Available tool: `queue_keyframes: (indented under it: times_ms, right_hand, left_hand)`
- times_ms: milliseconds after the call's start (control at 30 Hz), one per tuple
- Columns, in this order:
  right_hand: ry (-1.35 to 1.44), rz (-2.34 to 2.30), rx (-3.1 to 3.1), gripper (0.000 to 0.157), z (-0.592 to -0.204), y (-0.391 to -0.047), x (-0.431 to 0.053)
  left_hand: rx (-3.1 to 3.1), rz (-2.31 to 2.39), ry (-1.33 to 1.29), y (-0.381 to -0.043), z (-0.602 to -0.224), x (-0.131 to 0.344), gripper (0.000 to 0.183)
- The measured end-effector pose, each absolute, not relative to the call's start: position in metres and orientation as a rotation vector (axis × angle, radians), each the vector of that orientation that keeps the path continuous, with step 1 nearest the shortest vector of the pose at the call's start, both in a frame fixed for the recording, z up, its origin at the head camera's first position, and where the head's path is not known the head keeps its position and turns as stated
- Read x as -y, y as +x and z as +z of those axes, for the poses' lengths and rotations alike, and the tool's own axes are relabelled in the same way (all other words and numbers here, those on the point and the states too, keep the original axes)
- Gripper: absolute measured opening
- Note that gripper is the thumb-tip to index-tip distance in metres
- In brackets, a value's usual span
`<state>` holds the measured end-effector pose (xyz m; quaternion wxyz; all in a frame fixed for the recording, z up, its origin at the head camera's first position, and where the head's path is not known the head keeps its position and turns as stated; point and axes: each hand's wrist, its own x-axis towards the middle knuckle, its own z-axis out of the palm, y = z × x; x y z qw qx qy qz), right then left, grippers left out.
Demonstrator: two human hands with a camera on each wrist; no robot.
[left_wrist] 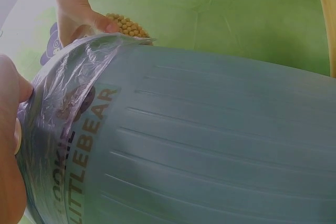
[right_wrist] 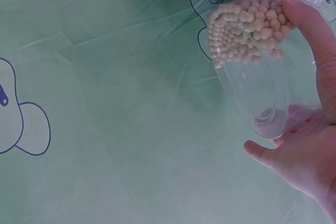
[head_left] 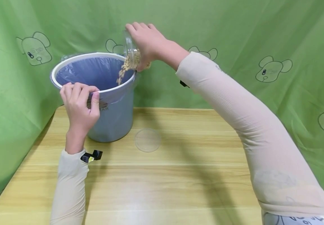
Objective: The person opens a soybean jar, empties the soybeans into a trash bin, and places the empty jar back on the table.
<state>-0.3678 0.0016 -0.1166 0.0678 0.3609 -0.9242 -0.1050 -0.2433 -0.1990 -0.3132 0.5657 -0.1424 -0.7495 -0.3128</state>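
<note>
A blue-grey trash can (head_left: pixel 114 115) with a white rim and a clear plastic liner (left_wrist: pixel 79 77) stands at the back left of the table. My left hand (head_left: pixel 80 103) grips its near rim, fingers over the edge and thumb outside. Above the can's right rim, my right hand (head_left: pixel 150 43) holds a clear plastic jar (right_wrist: pixel 262 87) tipped toward the opening. Round, pale yellow beans (right_wrist: pixel 247 30) lie along the jar's lower side, and a stream of them falls into the can. The can's bottom is hidden from the head view.
On the wooden table (head_left: pixel 162 187), a clear round lid (head_left: pixel 147 140) lies flat to the right of the can. Green cloth (head_left: pixel 235 28) printed with mouse-like faces hangs behind and at both sides. A small black device (head_left: pixel 91 156) sits on the left wrist.
</note>
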Motion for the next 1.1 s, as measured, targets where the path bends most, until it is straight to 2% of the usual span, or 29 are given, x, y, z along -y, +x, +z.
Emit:
queue_keyframes:
  times_ms: [1100]
  right_hand:
    - [1.141, -0.317, 2.755, 0.135, -0.1189, -0.3637, 0.0023]
  left_hand:
    - [1.756, -0.738, -0.325, -0.2415, -0.314, 0.2004, 0.034]
